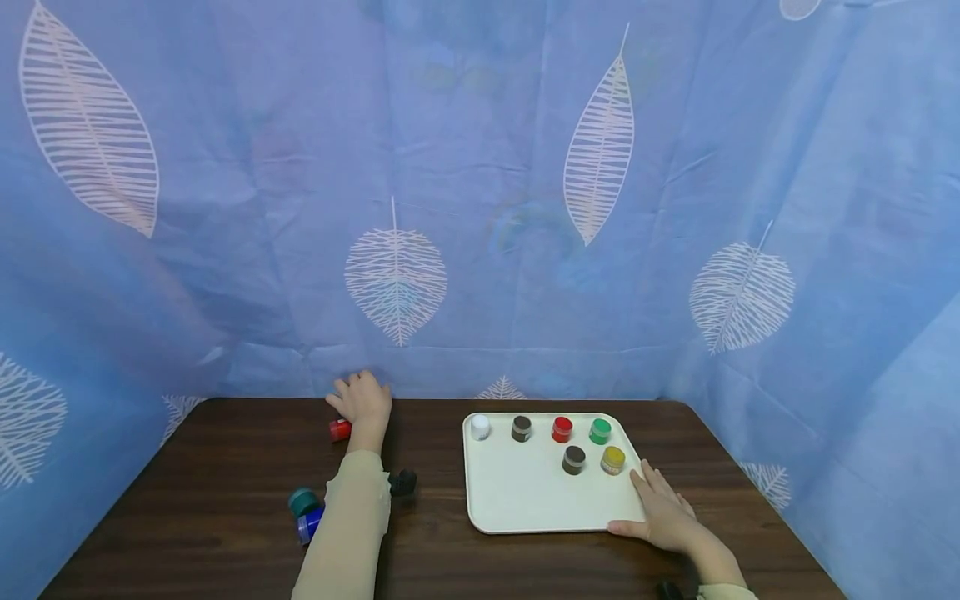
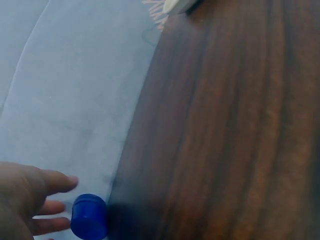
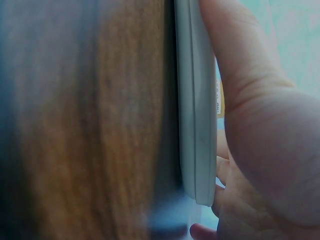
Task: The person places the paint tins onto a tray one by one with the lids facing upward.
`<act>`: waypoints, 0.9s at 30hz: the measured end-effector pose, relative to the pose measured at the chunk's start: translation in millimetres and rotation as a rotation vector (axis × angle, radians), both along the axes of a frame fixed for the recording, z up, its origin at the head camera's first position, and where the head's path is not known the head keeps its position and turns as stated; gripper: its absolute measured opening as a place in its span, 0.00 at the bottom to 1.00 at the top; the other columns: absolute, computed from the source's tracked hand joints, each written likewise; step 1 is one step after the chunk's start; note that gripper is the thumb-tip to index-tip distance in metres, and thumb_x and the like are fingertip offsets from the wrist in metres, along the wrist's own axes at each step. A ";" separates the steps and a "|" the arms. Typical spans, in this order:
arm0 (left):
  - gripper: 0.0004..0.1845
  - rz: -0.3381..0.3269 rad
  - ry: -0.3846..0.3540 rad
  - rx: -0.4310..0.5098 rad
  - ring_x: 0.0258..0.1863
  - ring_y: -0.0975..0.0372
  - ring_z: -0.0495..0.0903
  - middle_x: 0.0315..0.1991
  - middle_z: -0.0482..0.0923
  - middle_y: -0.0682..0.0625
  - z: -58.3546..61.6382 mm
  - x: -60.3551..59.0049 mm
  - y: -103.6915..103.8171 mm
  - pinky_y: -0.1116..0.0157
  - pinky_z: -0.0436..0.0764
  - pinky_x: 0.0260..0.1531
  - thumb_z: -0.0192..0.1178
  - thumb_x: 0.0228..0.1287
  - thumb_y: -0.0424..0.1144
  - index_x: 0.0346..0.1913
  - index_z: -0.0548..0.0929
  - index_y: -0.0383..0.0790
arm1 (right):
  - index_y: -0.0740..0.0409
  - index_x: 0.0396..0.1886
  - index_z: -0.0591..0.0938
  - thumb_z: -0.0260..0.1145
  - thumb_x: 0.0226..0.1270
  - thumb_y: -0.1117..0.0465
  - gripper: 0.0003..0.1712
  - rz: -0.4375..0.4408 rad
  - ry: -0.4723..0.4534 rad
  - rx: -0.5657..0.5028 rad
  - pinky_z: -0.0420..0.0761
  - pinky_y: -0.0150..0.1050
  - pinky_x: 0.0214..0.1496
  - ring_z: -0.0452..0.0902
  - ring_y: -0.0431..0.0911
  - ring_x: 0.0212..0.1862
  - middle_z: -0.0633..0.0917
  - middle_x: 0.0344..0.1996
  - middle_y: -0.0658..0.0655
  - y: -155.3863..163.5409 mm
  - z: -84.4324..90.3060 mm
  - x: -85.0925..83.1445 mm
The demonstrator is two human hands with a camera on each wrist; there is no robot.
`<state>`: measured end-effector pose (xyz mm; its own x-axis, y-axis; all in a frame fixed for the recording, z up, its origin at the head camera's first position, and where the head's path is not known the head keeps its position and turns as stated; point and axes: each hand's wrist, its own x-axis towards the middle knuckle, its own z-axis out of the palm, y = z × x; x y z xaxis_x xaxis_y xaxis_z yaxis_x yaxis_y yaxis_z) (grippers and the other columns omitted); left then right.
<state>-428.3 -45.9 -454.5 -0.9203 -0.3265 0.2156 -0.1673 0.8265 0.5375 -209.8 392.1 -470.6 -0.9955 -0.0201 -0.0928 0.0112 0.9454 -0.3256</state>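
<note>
My left hand (image 1: 358,393) reaches to the far edge of the dark wooden table (image 1: 225,467), fingers spread and straight. In the left wrist view its fingertips (image 2: 60,182) hover just beside a blue-capped jar (image 2: 89,216) without holding it. A red jar (image 1: 340,429) lies by the left wrist. My right hand (image 1: 658,498) rests flat on the front right corner of the white tray (image 1: 525,500), thumb along its front rim; the right wrist view shows that rim (image 3: 196,110) under the palm (image 3: 260,125). Several small paint jars stand at the back of the tray, among them white (image 1: 480,427) and yellow (image 1: 612,460).
A teal jar (image 1: 303,502), a blue jar (image 1: 309,525) and a black jar (image 1: 403,482) lie on the table by my left forearm. A blue leaf-patterned cloth (image 1: 480,208) walls the table at the back and sides. A dark object (image 1: 667,590) shows at the bottom edge.
</note>
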 end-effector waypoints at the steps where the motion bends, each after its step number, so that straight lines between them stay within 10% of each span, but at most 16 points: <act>1: 0.18 -0.004 -0.022 -0.002 0.64 0.38 0.60 0.51 0.78 0.33 1.6 -1.0 -0.1 0.37 0.54 0.60 0.61 0.64 0.45 0.45 0.80 0.31 | 0.76 0.71 0.57 0.68 0.55 0.33 0.62 -0.002 -0.001 0.003 0.54 0.79 0.59 0.44 0.77 0.71 0.47 0.72 0.80 0.2 0.2 -0.1; 12: 0.08 -0.028 -0.178 -0.057 0.63 0.39 0.63 0.44 0.82 0.34 6.1 -2.4 3.5 0.38 0.54 0.60 0.52 0.66 0.28 0.36 0.83 0.35 | 0.75 0.72 0.56 0.68 0.55 0.33 0.62 -0.015 -0.006 -0.015 0.52 0.78 0.61 0.42 0.76 0.72 0.45 0.73 0.79 -2.1 3.3 2.6; 27: 0.17 -0.071 0.118 0.090 0.55 0.41 0.70 0.48 0.83 0.40 15.1 30.9 28.6 0.40 0.60 0.54 0.68 0.60 0.45 0.47 0.82 0.39 | 0.75 0.72 0.56 0.67 0.55 0.32 0.63 -0.011 -0.023 0.000 0.53 0.78 0.61 0.42 0.76 0.72 0.45 0.73 0.80 0.3 1.3 -2.7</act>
